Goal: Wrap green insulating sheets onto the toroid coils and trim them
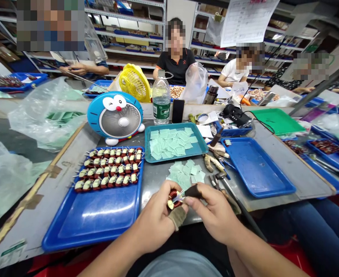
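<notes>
Your left hand (pixel 154 217) grips a copper-wound toroid coil (pixel 173 200); your right hand (pixel 215 207) closes near its wire leads (pixel 179 195), hold unclear, above pale-green paper squares (pixel 185 173).

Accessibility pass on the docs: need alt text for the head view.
A person's left hand and right hand hold a small copper-wound ring coil over a grey metal bench. Beside it lie a blue plastic tray of similar coils in rows and a teal plastic tray of pale green paper squares.

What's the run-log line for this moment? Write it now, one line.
left hand: holds copper-wound coil | right hand: pinches coil leads | beside: blue tray of coils
</notes>
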